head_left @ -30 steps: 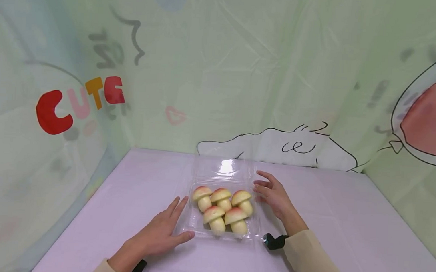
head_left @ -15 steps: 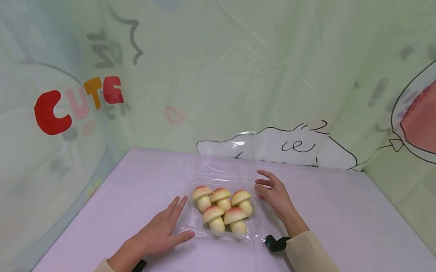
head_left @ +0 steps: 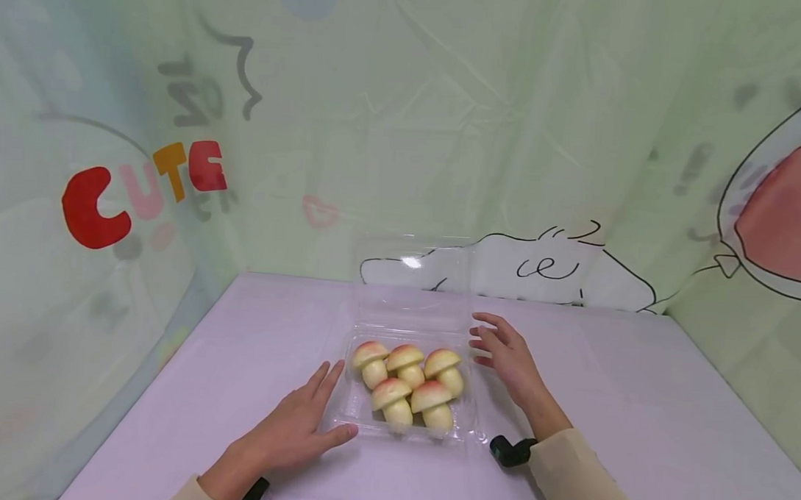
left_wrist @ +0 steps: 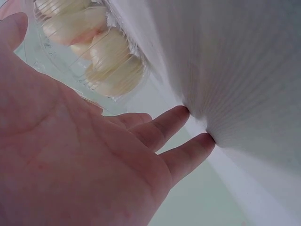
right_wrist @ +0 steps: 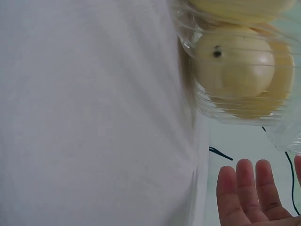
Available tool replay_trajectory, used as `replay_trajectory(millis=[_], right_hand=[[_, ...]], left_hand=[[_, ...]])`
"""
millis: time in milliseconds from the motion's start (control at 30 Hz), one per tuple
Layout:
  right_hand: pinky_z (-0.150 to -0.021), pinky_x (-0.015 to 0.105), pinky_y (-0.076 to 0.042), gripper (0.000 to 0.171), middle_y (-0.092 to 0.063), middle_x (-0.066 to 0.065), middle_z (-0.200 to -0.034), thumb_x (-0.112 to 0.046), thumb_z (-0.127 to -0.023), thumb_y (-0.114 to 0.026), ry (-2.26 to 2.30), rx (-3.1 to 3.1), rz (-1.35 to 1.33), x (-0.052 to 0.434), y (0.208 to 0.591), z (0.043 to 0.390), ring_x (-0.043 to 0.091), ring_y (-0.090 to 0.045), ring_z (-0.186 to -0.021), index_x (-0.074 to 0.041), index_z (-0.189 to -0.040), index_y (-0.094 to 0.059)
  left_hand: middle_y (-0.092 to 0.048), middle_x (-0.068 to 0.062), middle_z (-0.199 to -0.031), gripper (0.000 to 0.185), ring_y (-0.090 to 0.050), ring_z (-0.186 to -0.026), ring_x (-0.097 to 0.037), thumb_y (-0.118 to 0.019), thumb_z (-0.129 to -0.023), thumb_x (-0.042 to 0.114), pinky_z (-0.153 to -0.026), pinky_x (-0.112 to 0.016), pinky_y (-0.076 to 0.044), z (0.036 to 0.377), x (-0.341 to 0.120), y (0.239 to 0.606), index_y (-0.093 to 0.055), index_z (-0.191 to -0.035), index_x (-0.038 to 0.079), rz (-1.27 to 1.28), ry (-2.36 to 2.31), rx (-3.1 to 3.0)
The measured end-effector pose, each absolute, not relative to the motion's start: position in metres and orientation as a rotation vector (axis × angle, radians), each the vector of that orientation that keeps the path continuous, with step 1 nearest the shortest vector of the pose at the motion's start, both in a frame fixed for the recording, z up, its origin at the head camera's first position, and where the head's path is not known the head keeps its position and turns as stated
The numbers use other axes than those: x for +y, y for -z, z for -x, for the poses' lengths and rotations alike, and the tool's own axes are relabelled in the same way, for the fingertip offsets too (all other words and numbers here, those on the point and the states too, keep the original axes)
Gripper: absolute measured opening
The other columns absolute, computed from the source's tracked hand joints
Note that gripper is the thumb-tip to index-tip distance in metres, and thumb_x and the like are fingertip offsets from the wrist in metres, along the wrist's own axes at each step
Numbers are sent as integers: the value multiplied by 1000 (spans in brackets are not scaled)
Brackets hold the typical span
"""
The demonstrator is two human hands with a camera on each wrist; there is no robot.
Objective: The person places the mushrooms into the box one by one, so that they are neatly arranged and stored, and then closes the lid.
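Observation:
A clear plastic clamshell box (head_left: pixel 355 418) stands on the table with its transparent lid (head_left: pixel 413 280) raised at the back. Inside lie several mushroom-shaped pieces (head_left: pixel 391 403), pale yellow with reddish caps. To the left of the box is my left hand (head_left: pixel 291 426), fingers spread and thumb toward the front corner. In the left wrist view two of its fingertips (left_wrist: pixel 182 112) touch the tabletop. My right hand (head_left: pixel 512 360) is off the box's right rear side, fingers loosely bent and holding nothing. The right wrist view shows its fingers (right_wrist: pixel 244 188) apart from the ribbed box wall (right_wrist: pixel 225 110).
The table (head_left: pixel 600 419) has a pale lilac cover. Printed cloth walls (head_left: pixel 444 134) enclose it at the back and both sides. A black wrist camera (head_left: pixel 511 451) sits at the right cuff, close to the box's front right corner.
The lid has swung up from lying low behind the box to nearly upright. My right hand has drawn slightly away from the box; the left hand has stayed put.

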State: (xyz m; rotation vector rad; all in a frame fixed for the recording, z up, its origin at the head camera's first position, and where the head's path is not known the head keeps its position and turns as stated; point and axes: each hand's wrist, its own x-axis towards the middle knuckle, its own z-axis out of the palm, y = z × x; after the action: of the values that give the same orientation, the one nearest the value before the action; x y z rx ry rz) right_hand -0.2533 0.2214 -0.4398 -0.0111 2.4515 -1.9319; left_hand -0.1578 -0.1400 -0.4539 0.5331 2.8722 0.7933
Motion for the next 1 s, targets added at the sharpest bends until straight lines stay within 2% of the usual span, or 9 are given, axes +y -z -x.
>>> replay_trajectory(millis=[200,400,700,867,1000], right_hand=[[-98,37,-57,49,-52,27,-148,-36,-113,-41,1966,2413,23,224,437,251,39,-58,-132,-4,-149,-47],[-97,32,-57,57,-52,23,-151,-47,-112,-34,1941,2397,-26,227,438,251,37,-56,-136,-5,-148,-49],[-96,32,-58,52,-56,20,-142,-41,-113,-32,1995,2362,-51,226,437,248,35,-59,-133,1,-134,-54],[-95,33,-58,49,-55,18,-135,-40,-113,-36,2005,2315,-79,227,439,247,28,-63,-125,2,-133,-50],[-92,31,-56,46,-54,16,-136,-38,-112,-37,1929,2352,-73,229,441,245,23,-61,-120,1,-131,-52]], left_hand=[[-22,-20,-170,99,-43,-145,-48,-60,-94,67,-115,-63,-37,157,-140,454,-16,-168,19,-531,-799,2870],[-21,-19,-171,99,-41,-147,-47,-60,-94,68,-116,-63,-36,157,-141,454,-15,-168,20,-517,-804,2854],[-21,-22,-170,98,-42,-145,-49,-59,-94,68,-114,-64,-37,155,-141,450,-15,-168,20,-546,-812,2855],[-21,-21,-171,99,-41,-145,-48,-59,-94,69,-115,-64,-37,156,-141,449,-16,-168,20,-534,-804,2846],[-21,-23,-170,99,-41,-146,-48,-59,-94,69,-115,-64,-36,156,-141,450,-16,-168,18,-534,-797,2842]])
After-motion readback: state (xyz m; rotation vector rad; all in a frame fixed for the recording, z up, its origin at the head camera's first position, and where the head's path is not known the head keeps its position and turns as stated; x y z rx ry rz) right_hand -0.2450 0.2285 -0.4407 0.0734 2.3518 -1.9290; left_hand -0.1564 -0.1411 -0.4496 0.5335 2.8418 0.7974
